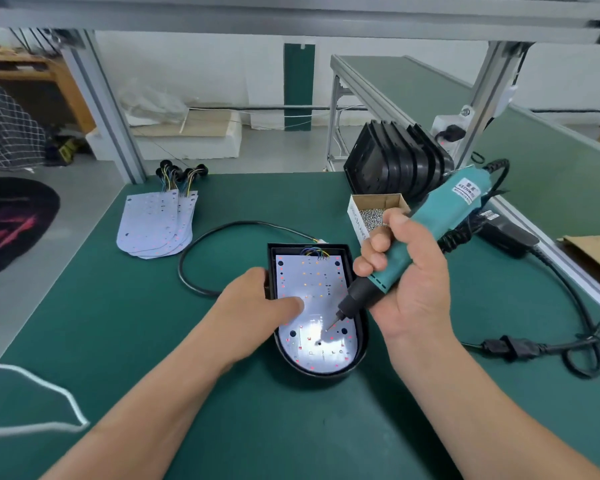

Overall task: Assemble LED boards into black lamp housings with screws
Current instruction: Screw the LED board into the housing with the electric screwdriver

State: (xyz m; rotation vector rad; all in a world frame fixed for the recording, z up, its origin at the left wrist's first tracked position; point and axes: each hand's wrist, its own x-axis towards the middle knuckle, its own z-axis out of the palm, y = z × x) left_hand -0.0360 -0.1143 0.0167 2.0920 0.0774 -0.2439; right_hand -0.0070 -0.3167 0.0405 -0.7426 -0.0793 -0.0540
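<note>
Fingers (374,242) of the right hand (413,271) are wrapped round a teal electric screwdriver (458,202), right of centre; its label reads "KEENW", the rest illegible. The left hand (253,299) holds the left rim of the black lamp housing (361,341) at centre frame, thumb pressed flat on the LED board (312,341) seated inside it. The screwdriver bit touches the board near its rounded lower end. A green bench mat (291,427) carries all items. A stack of black housings (395,157) leans at upper right. Spare LED boards (156,223) with wired ends fan out at upper left. An open cardboard box of screws (378,206) stands just behind the right hand, its side print partly reading "SPRING BALANCE". An aluminium frame post (101,109) and a second green bench (395,81) stand at the rear.
</note>
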